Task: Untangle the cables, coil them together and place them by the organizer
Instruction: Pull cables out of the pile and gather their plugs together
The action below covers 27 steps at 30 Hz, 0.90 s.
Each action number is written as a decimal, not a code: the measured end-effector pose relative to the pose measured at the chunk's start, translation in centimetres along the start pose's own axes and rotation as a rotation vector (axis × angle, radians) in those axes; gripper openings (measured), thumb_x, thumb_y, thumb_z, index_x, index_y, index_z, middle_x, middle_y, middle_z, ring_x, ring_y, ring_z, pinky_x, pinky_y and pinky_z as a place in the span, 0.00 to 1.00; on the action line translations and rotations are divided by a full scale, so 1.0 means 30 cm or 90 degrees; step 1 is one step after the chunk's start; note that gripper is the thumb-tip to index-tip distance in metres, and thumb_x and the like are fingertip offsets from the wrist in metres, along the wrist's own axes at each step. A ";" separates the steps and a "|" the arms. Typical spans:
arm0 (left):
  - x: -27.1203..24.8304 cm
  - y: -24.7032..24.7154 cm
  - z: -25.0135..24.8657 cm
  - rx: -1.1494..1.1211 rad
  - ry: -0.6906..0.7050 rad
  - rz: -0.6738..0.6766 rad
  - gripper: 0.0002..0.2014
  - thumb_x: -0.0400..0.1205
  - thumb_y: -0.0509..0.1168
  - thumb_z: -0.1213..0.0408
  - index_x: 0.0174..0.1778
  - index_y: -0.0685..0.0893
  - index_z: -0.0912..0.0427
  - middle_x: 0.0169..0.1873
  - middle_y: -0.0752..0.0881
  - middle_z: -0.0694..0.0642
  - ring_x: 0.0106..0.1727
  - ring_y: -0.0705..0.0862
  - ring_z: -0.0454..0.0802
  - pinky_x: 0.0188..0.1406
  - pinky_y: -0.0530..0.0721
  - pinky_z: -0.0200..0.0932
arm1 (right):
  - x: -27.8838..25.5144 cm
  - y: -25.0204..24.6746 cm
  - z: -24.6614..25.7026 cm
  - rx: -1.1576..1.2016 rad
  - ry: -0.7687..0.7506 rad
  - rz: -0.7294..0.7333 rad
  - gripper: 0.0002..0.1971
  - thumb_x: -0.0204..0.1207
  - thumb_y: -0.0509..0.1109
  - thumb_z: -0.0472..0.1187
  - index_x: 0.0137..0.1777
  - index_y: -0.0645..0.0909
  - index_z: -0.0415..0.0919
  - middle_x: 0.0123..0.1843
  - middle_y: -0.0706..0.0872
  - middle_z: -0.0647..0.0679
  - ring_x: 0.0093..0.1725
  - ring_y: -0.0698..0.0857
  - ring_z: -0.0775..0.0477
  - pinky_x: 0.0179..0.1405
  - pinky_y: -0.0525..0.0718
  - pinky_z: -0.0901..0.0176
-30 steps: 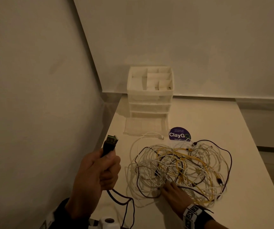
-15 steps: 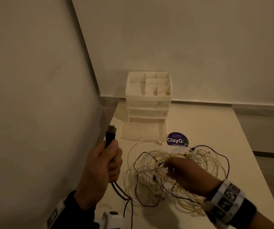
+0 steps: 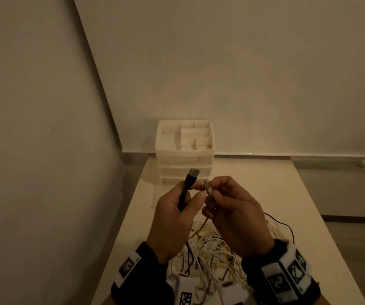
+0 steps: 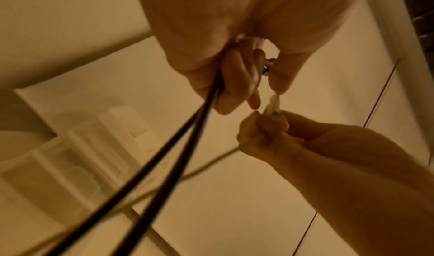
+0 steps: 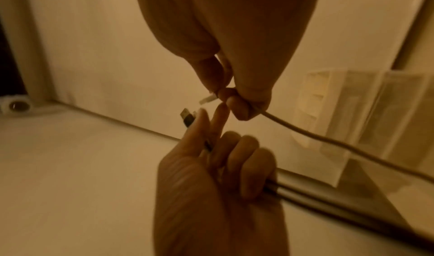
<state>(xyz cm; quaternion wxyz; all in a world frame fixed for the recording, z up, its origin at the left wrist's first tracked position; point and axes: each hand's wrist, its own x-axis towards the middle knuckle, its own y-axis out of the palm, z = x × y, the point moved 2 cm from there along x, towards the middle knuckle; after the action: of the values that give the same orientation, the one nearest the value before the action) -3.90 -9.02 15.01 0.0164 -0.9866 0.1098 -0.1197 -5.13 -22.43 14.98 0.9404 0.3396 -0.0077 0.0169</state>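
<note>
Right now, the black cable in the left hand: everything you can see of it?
The black cable is thin and dark with a long black plug body and a metal USB-style tip pointing up toward the organizer. The left hand grips it below the plug. Two black strands leave the fist and run down toward the tangle; the far end is hidden.

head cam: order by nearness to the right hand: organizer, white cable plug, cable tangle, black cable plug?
1. white cable plug: pinched in the right hand.
2. black cable plug: just left, held up by the left hand.
3. cable tangle: on the table below the hands.
4. organizer: beyond, at the wall.
</note>
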 end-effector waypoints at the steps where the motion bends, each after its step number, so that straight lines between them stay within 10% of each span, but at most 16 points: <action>1: 0.001 0.013 0.000 -0.004 0.003 -0.002 0.08 0.82 0.67 0.56 0.54 0.86 0.50 0.26 0.67 0.63 0.22 0.68 0.45 0.24 0.69 0.40 | -0.009 0.005 0.001 0.020 0.005 0.004 0.09 0.70 0.61 0.25 0.48 0.74 0.36 0.48 0.79 0.35 0.33 0.72 0.45 0.32 0.71 0.55; 5: 0.003 0.048 0.004 -0.038 -0.010 0.020 0.11 0.78 0.70 0.49 0.52 0.88 0.49 0.27 0.75 0.68 0.22 0.68 0.43 0.23 0.69 0.34 | -0.032 -0.016 0.022 -0.029 -0.053 -0.032 0.11 0.68 0.66 0.23 0.43 0.70 0.37 0.38 0.81 0.42 0.31 0.80 0.45 0.36 0.81 0.52; 8: 0.007 0.071 0.008 -0.098 -0.045 0.021 0.12 0.81 0.68 0.55 0.51 0.89 0.61 0.19 0.75 0.48 0.18 0.64 0.43 0.19 0.64 0.36 | -0.041 -0.032 0.026 -0.073 -0.085 -0.058 0.14 0.70 0.69 0.25 0.42 0.67 0.39 0.34 0.80 0.44 0.34 0.84 0.45 0.39 0.87 0.48; 14: -0.003 0.110 -0.004 -0.097 -0.075 -0.008 0.16 0.83 0.60 0.56 0.50 0.87 0.65 0.16 0.73 0.44 0.18 0.65 0.41 0.19 0.66 0.36 | -0.063 -0.053 0.036 -0.290 -0.128 -0.131 0.18 0.72 0.76 0.35 0.39 0.65 0.37 0.33 0.80 0.40 0.31 0.88 0.33 0.37 0.90 0.42; 23: 0.059 0.017 -0.056 -0.173 0.031 -0.113 0.18 0.85 0.52 0.48 0.36 0.78 0.52 0.25 0.77 0.52 0.28 0.81 0.53 0.29 0.86 0.53 | -0.123 -0.190 -0.118 -0.516 -0.026 0.110 0.10 0.83 0.63 0.39 0.45 0.84 0.39 0.30 0.82 0.48 0.30 0.80 0.53 0.35 0.80 0.58; 27: 0.080 -0.099 -0.128 -0.209 0.063 -0.144 0.17 0.85 0.54 0.48 0.36 0.74 0.54 0.21 0.65 0.47 0.18 0.59 0.42 0.15 0.61 0.32 | -0.151 -0.314 -0.198 -0.597 0.062 0.115 0.14 0.85 0.63 0.39 0.38 0.83 0.46 0.30 0.80 0.53 0.31 0.78 0.56 0.36 0.77 0.62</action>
<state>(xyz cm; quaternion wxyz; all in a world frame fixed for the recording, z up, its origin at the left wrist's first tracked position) -1.91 -6.66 19.47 -0.1633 -0.9750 0.0169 -0.1500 -9.28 -26.01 4.27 0.9862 -0.1246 -0.0003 0.1092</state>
